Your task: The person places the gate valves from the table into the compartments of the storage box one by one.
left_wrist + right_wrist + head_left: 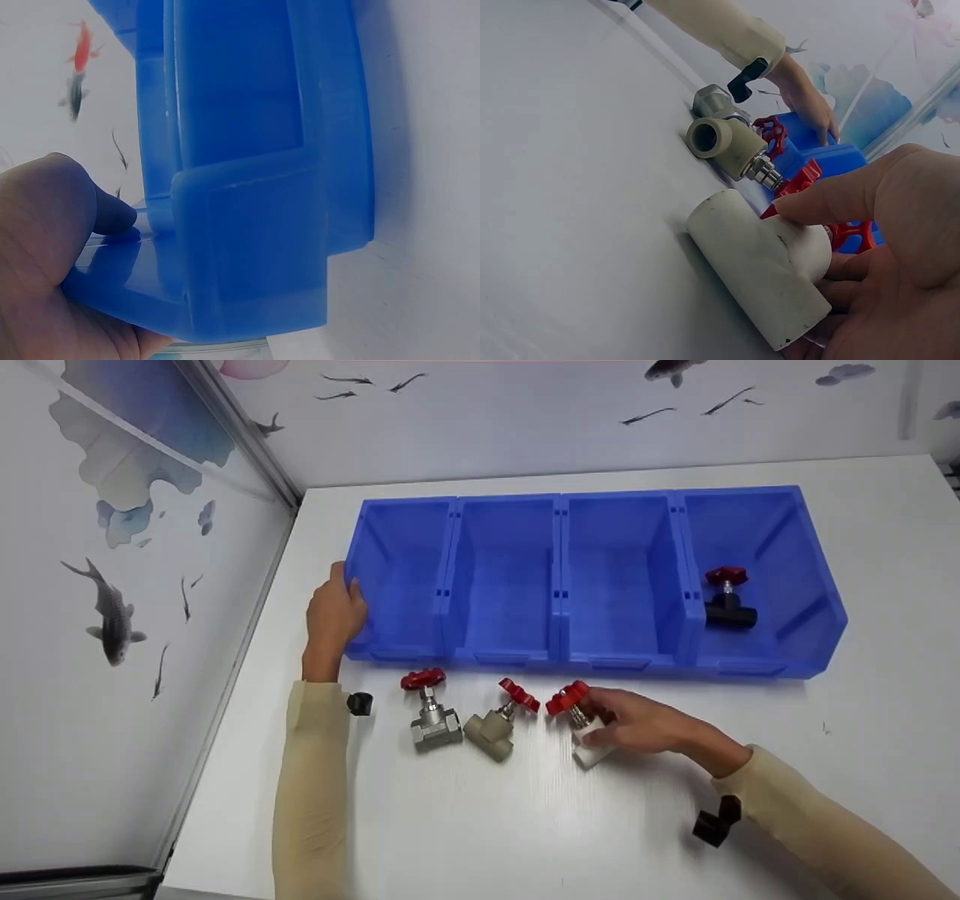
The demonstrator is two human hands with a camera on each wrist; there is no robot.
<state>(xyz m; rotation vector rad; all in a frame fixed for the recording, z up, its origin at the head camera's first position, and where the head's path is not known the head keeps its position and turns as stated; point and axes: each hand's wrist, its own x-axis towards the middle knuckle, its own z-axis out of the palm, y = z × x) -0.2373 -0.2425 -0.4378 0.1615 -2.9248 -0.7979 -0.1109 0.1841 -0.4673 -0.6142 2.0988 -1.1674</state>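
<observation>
My left hand [334, 607] grips the left side wall of the leftmost blue bin [251, 255], thumb over the rim. In front of the bins, my right hand [645, 724] holds a white plastic valve [754, 262] with a red handwheel, thumb on one side and fingers on the other. Left of it on the table lies a beige valve [491, 731], its red handwheel tilted to the right. Beside that stands a silver metal valve [435, 727], also red-wheeled. A black valve [727, 611] with a red handwheel sits inside the rightmost bin.
Blue bins stand side by side in a row, with dividing walls [559, 577] between them, across the white table [480, 825]. A white panel [480, 427] with painted fish rises behind, and another panel [187, 607] borders the left side. Black devices [712, 825] are strapped at both wrists.
</observation>
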